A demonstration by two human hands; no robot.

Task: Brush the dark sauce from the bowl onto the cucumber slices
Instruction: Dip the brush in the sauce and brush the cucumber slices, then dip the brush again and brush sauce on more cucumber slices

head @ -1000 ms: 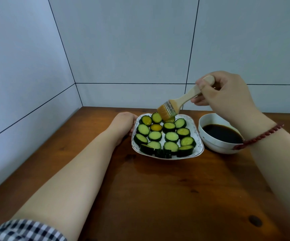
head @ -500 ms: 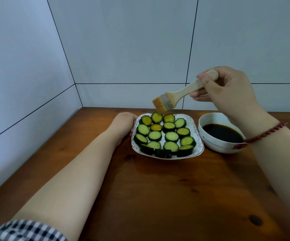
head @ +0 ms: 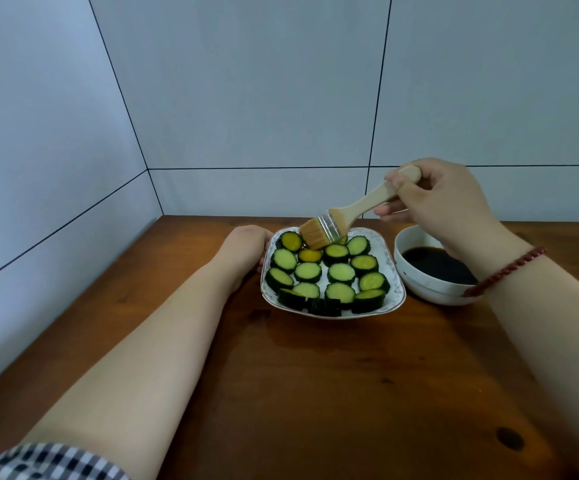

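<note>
A white plate holds several cucumber slices; a few at the back left look yellow-brown with sauce. My left hand grips the plate's left rim. My right hand holds a wooden-handled brush by the end of its handle, with the bristles down on the back row of slices, covering one of them. A white bowl of dark sauce stands just right of the plate, partly behind my right wrist.
Everything rests on a brown wooden table set into a corner of pale tiled walls at the back and left. A red bead bracelet circles my right wrist. A checked sleeve shows at the bottom left.
The brush was lifted off the back slices half a second ago, then came back down onto the back row, a little left of where it was. My left hand has stayed on the plate.
</note>
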